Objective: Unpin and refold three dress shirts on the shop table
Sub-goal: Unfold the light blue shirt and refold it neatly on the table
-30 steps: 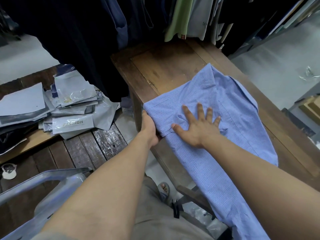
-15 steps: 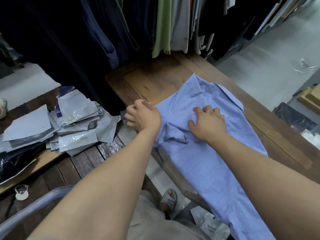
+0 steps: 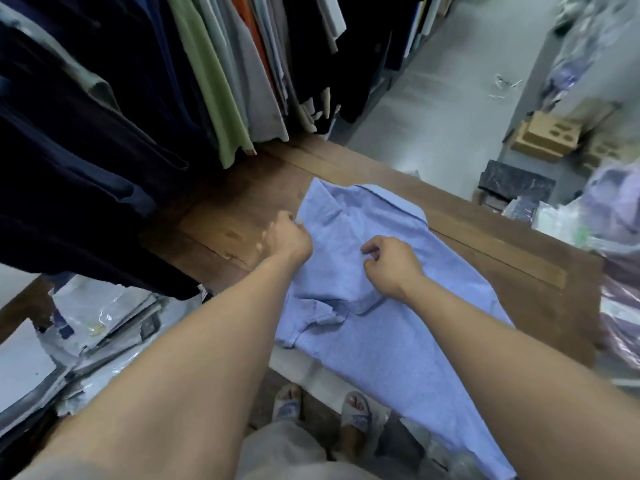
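head cam, fwd/down, close over table [image 3: 239,213]

hanging garments [image 3: 214,81] rear | plastic bags [image 3: 104,317] left | cardboard box [image 3: 545,136] right

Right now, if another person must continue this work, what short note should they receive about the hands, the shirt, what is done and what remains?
Left hand: grips the blue shirt at its left edge, near the collar.
Right hand: fingers curled on the shirt's middle; whether it pinches cloth is unclear.
Shirt: lies on the wooden table, collar away from you, one sleeve folded across, tail hanging over the near edge.
Done: shirt opened out; no pins show.
Left: finish folding this one; the other two shirts cannot be picked out in view.
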The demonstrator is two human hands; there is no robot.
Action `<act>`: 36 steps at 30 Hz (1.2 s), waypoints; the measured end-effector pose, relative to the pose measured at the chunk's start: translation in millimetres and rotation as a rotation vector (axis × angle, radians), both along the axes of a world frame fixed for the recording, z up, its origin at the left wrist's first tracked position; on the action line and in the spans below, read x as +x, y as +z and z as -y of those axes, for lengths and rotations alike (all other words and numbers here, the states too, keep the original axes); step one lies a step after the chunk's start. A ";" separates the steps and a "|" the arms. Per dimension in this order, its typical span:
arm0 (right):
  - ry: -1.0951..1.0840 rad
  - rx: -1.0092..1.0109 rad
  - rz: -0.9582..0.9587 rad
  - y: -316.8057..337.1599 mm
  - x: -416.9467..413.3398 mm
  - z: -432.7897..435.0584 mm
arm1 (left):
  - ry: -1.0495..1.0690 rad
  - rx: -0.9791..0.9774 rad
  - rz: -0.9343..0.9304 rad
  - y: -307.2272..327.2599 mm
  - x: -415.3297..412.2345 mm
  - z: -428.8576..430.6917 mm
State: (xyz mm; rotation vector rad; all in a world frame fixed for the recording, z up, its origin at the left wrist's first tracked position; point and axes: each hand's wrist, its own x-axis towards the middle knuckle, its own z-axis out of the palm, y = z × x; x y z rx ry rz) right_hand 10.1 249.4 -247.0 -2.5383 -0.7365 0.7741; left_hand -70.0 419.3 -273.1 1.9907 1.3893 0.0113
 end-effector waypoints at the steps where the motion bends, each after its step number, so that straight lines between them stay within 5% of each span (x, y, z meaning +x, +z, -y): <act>1: -0.019 -0.002 -0.015 0.7 1.3 0.6 | 0.029 -0.032 0.016 -3.6 2.7 -4.0; 5: -0.013 -0.083 -0.043 -0.5 3.6 2.3 | 0.183 -0.088 0.115 -11.5 6.7 -20.9; 17: -0.218 0.110 -0.114 1.8 -9.4 2.8 | -0.125 -0.095 0.277 3.0 47.5 -36.0; 36: -0.385 0.002 -0.079 -0.3 -21.3 8.2 | -0.178 0.041 0.069 -7.6 57.3 -40.1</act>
